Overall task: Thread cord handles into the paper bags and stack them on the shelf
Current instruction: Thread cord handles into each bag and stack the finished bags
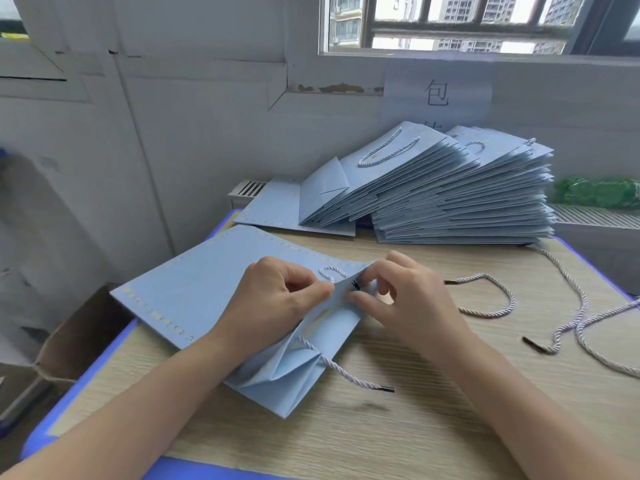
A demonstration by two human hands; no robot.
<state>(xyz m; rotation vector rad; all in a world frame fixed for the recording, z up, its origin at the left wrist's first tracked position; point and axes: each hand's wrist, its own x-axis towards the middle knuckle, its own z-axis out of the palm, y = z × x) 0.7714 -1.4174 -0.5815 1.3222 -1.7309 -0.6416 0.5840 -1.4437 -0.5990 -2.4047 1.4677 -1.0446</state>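
A flat light-blue paper bag (pixel 194 292) lies on the wooden table (pixel 398 420), its mouth turned toward me. My left hand (pixel 273 299) pinches the bag's top edge near a hole. My right hand (pixel 408 296) pinches the dark tip of a white twisted cord (pixel 330 271) at that same edge. A small loop of this cord shows above the paper. Another cord (pixel 349 374) runs out of the bag's open mouth, its dark tip lying on the table.
A tall stack of finished blue bags (pixel 460 199) with cord handles stands at the back of the table. Loose white cords (pixel 498 299) lie on the right side. A cardboard box (pixel 76 337) sits on the floor at left. A wall and window are behind.
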